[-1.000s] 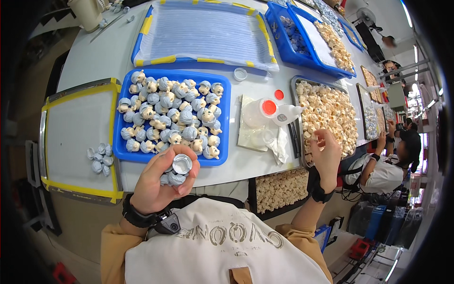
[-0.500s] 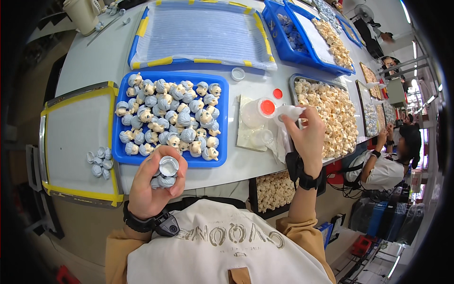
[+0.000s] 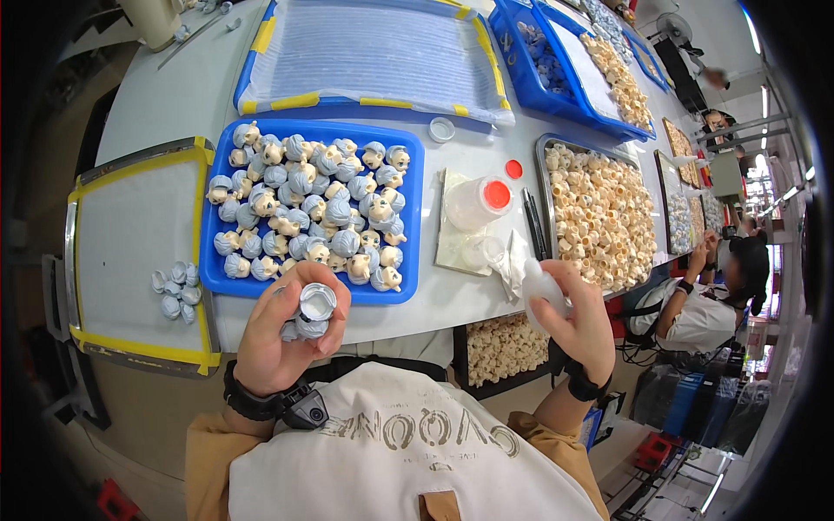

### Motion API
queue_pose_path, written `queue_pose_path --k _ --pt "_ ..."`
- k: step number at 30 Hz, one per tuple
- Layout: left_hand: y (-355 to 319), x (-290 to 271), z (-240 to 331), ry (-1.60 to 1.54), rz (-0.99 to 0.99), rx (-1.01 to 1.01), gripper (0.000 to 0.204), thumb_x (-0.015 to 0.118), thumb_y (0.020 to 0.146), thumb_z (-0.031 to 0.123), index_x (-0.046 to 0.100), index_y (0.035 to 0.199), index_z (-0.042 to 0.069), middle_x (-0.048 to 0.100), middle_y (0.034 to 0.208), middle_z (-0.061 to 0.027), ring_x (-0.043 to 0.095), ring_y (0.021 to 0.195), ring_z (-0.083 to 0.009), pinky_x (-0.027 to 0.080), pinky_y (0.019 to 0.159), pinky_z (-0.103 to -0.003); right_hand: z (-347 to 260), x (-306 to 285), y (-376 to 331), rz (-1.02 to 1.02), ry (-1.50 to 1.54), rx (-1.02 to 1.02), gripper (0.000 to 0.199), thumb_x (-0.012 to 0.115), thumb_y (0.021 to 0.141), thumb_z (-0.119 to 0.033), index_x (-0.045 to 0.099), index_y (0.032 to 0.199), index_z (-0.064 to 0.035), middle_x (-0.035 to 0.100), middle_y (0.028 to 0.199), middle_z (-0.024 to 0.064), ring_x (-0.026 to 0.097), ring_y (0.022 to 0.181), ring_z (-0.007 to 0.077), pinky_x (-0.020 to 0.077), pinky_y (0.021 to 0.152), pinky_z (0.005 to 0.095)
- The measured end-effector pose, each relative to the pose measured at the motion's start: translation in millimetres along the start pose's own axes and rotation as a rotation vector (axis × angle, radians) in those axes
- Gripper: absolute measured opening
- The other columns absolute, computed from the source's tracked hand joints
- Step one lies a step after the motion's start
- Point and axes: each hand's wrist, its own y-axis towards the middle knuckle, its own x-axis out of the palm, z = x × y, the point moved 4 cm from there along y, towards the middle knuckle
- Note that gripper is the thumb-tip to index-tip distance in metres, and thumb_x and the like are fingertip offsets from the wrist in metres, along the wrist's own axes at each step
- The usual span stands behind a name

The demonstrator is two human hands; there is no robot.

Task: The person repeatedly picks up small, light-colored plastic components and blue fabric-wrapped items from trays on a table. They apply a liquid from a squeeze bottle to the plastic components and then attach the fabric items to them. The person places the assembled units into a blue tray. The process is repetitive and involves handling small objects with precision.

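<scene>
My left hand is closed round a few pale blue doll hair pieces; the top one turns its hollow white inside upward. In my right hand is a small white squeeze bottle, held upright near the table's front edge with its nozzle up. Just beyond my left hand lies a blue tray full of doll heads with blue hair. Between the hands, farther back, a translucent jar with a red top stands on a pale board, beside a crumpled white tissue.
A metal tray of beige doll parts stands at right, with black pens beside it. Several loose hair pieces rest on a yellow-taped frame at left. Below the table edge sits a dark bin. Another person works at far right.
My right hand has brought the squeeze bottle down toward me and turned it from sideways to upright, uncovering the black pens. My left hand still grips the hair pieces, slightly shifted.
</scene>
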Motion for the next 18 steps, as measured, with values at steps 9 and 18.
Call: queue_pose_path --k 9,18 --pt "0 -2 0 0.008 -0.034 0.009 0.037 0.043 0.092 0.038 0.046 0.102 0.003 0.052 0.084 -0.0109 0.051 0.059 -0.0129 0.040 0.047 -0.024 -18 0 5 -0.083 0.045 -0.053 0.034 0.055 0.080 -0.012 0.049 0.112 -0.0019 0.061 0.074 0.0175 0.060 0.063 0.0322 0.0453 0.060 0.0356" --pt "0 -4 0 0.006 -0.042 0.030 0.037 0.044 0.092 0.038 0.047 0.102 0.002 0.053 0.085 -0.0120 0.052 0.058 -0.0131 0.040 0.046 -0.023 -18 -1 12 -0.069 0.013 -0.076 0.033 0.059 0.076 -0.011 0.044 0.104 -0.0017 0.061 0.070 0.0167 0.059 0.053 0.0288 0.0441 0.051 0.0344"
